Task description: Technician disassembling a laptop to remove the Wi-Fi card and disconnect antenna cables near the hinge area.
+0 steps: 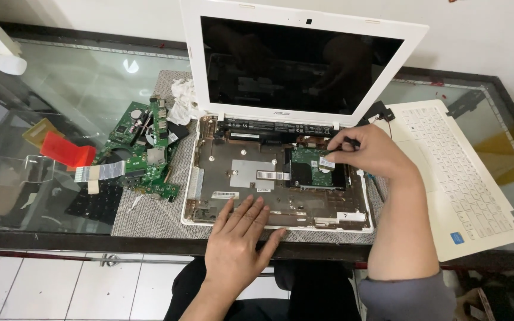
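White plastic frames the opened laptop base (278, 178) at the centre of the frame, on a grey woven mat (150, 217) over the glass desk (60, 77). The left hand (239, 238) lies flat on the base's front edge, fingers spread. The right hand (370, 151) pinches its fingers on the upper right corner of the hard drive (313, 166), a flat metal slab with a green board face, in the base's right half. It looks rigid, fairly light and shock-sensitive; its bare side edges seem the safest hold. A green motherboard (144, 148) lies at left, a detached white keyboard panel (459, 172) at right.
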